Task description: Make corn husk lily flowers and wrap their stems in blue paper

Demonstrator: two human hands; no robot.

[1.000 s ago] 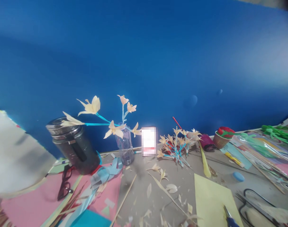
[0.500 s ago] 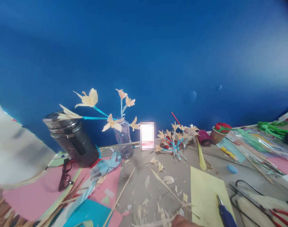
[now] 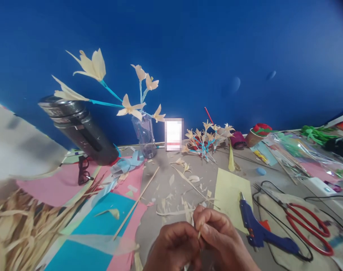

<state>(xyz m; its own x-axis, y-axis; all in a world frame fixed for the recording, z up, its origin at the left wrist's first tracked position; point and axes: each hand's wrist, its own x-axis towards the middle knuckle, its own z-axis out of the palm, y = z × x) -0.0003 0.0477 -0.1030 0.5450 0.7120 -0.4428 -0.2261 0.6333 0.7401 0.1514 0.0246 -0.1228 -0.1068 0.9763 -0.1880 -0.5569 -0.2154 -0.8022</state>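
Over the bench (image 3: 163,162), the left hand (image 3: 175,241) and right hand (image 3: 222,231) meet, fingertips pinched narrow; the glue gun (image 3: 250,222) lies just right of them. Between those fingertips sits a pale sliver (image 3: 199,235), mostly hidden. It looks thin, so a light pinch, one hand steadying while the other works, should keep it from splitting.

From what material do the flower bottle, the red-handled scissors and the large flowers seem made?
Bottle: probably glossy plastic, being transparent with highlights; perhaps glass.
Scissors: blades seemingly metal, grey with dull shine; red handles smooth, perhaps plastic.
Large flowers: matte, perhaps dried husk or paper; petals thin, cream.
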